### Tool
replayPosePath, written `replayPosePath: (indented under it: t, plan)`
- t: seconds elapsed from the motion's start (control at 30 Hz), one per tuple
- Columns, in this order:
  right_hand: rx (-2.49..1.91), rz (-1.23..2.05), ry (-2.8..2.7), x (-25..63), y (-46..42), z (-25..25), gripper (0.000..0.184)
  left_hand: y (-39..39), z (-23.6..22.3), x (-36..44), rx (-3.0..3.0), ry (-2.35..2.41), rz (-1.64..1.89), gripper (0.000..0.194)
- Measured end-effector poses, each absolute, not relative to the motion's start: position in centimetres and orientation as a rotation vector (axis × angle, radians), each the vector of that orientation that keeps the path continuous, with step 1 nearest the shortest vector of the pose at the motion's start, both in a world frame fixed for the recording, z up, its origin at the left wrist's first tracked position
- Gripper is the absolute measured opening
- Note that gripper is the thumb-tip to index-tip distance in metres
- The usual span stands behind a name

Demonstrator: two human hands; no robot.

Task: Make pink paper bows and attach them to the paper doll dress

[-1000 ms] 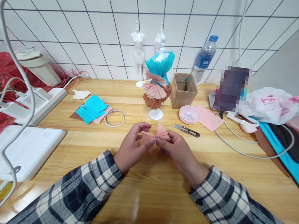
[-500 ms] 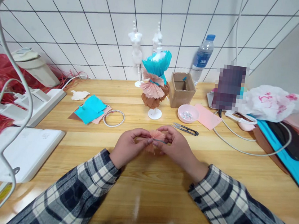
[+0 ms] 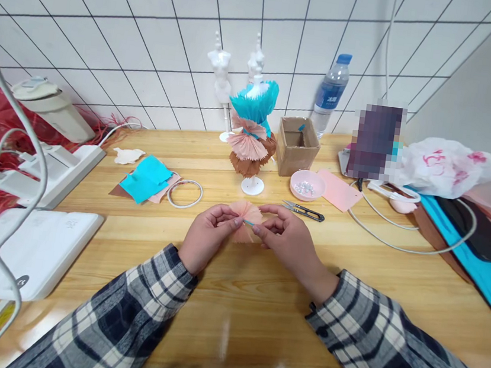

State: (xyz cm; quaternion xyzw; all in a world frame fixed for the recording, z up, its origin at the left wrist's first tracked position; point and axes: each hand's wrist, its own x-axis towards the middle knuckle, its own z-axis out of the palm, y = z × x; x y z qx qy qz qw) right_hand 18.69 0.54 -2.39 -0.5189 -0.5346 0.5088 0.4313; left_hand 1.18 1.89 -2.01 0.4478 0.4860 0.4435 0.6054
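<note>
Over the middle of the table I have a fan of pleated peach paper [image 3: 246, 210], gathered at its centre and flaring above and below. My left hand [image 3: 207, 234] is closed, pinching the gathered centre between thumb and fingertips. A thin blue strip [image 3: 248, 223] runs from that pinch towards the right, and my right hand [image 3: 287, 236] is closed on its end. Just beyond my hands stands a small white dress form wearing a pleated paper dress [image 3: 250, 143] in blue, peach and brown. Thread snips [image 3: 307, 213] lie beyond my right hand.
A pink bowl of small shiny beads [image 3: 308, 186], pink card [image 3: 338, 190] and cardboard box [image 3: 298, 149] sit behind the snips. Blue paper sheets [image 3: 146, 178] and a white ring [image 3: 185, 194] lie left. A bottle [image 3: 330, 93] stands at the wall. Cables cross both sides.
The peach paper has tilted and spread wider into view between my hands. My right fingers are now a little farther from my left, and more of the blue strip shows.
</note>
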Motion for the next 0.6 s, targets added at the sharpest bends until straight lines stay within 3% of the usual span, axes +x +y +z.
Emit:
replayPosePath:
  t: [0.13,0.6]
  plan:
    - [-1.354,1.091,-1.432,18.78,0.33,-2.06,0.033,1.95,-2.08,1.24,1.104,1.173,1.071,0.025]
    - [-1.308,1.172,-1.44,18.72,0.36,-2.27,0.016,2.04,-2.51,1.2,0.878,0.982,1.101,0.022]
